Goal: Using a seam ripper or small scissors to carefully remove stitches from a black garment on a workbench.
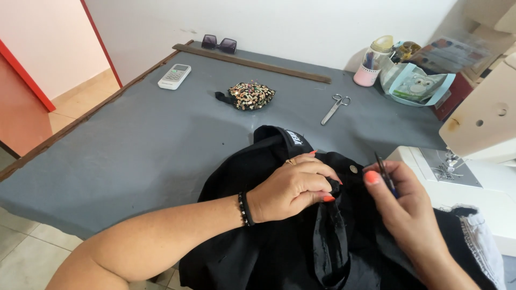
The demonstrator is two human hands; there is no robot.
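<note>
On the gray table (134,139), left hand (293,188) pinched the black cloth (279,252) & right hand (400,207) gripped a thin tool (384,172). Cloth work looked partly done; scissors (335,108) lay apart.

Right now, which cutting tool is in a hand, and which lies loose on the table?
The small dark snips are pinched in the right hand, over the black garment. The silver scissors lie untouched on the grey table.

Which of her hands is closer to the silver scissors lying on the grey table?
Right. The right hand, holding a thin dark tool, sits below the scissors, slightly right. The left hand, gripping the black garment, lies lower-left, slightly farther.
</note>
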